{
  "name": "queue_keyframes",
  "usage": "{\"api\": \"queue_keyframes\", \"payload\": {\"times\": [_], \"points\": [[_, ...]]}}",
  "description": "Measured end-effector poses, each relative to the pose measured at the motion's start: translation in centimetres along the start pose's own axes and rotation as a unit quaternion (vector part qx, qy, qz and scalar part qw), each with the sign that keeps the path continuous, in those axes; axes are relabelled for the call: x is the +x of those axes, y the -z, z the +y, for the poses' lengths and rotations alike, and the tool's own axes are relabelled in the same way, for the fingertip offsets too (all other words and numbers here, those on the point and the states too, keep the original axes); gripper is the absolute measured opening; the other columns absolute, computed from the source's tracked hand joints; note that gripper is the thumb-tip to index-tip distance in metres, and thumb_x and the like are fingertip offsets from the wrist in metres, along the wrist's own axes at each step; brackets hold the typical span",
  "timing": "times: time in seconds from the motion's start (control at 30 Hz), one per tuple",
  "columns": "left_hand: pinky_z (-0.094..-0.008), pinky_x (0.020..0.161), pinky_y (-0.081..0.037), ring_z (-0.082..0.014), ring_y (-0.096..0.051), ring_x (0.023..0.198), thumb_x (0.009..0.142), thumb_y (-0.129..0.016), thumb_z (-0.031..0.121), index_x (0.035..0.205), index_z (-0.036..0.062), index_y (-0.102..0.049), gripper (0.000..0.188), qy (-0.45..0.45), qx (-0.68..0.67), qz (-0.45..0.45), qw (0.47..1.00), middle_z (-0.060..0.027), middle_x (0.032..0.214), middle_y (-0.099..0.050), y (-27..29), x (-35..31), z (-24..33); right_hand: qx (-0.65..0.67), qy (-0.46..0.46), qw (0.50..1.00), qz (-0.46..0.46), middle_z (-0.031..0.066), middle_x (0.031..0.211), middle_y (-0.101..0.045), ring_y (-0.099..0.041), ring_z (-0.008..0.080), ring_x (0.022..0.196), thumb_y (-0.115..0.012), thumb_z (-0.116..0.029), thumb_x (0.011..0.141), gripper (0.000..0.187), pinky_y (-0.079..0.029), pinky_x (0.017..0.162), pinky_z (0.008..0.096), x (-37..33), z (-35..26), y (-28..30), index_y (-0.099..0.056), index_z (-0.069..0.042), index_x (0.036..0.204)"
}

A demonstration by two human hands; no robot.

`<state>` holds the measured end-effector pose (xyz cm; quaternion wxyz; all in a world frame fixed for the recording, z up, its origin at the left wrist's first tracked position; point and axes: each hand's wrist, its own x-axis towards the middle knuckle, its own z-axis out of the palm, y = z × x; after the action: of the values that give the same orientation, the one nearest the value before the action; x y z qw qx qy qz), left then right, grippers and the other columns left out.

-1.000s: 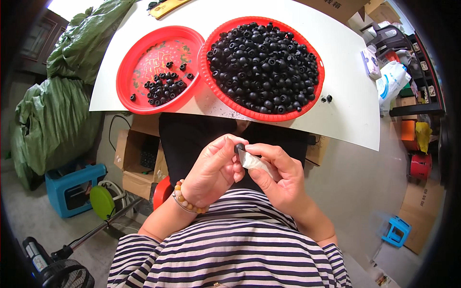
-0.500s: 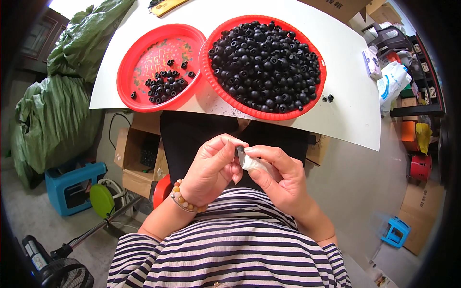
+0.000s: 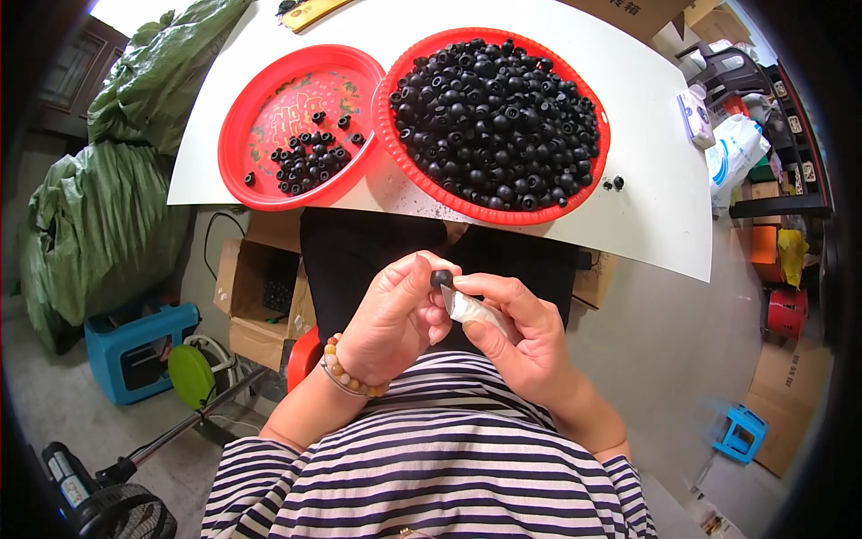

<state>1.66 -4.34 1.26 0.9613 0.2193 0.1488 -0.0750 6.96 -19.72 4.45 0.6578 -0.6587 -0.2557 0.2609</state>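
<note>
Between the thumb and fingers of my left hand (image 3: 402, 301) is a small round black cap (image 3: 441, 278), held over my lap. My right hand (image 3: 518, 323) grips a small blade (image 3: 448, 297) whose handle is wrapped in white (image 3: 470, 310). The blade's metal end lies right against the black cap. Beyond my hands on the table, a red basin (image 3: 605, 135) is heaped with similar black caps. Left of it, a shallow red tray (image 3: 235, 135) holds a smaller group of them, several showing hollow open ends.
The white table's (image 3: 664, 211) front edge runs just beyond my hands. Two loose black pieces (image 3: 613, 183) lie right of the basin. An open cardboard box (image 3: 251, 305) and a blue stool (image 3: 144, 355) stand at left, with a fan (image 3: 126, 512) at lower left.
The black cap has been turned and now shows more of its round side between my left fingers. The blade has tilted slightly; both hands stay in nearly the same place.
</note>
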Motion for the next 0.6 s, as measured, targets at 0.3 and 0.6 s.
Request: {"api": "queue_keyframes", "payload": {"times": [0.3,0.6], "points": [[-0.0174,0.044,-0.04,-0.0032,-0.046,0.055,0.091,-0.047,0.029,0.098,0.0025,-0.054,0.028,-0.019,0.023,-0.021,0.999,-0.0033,0.085,-0.054,0.29,-0.05,-0.09,-0.021,0.001,1.0,0.008,0.0116,0.096,-0.062,-0.062,0.0157,0.083,-0.057,-0.004,0.083,0.026,-0.047,0.073,0.0244,-0.06,-0.09,0.07,-0.055,-0.002,0.109],[-0.019,0.048,-0.04,-0.0069,-0.049,0.059,0.089,-0.051,0.026,0.096,0.0039,-0.055,0.024,-0.07,0.095,-0.031,0.992,-0.0042,0.089,-0.053,0.46,-0.03,-0.26,0.004,-0.011,1.0,0.005,0.009,0.093,-0.061,-0.058,0.0112,0.08,-0.056,-0.006,0.085,0.025,-0.045,0.071,0.022,-0.24,0.2,0.14,-0.053,-0.002,0.109]]}}
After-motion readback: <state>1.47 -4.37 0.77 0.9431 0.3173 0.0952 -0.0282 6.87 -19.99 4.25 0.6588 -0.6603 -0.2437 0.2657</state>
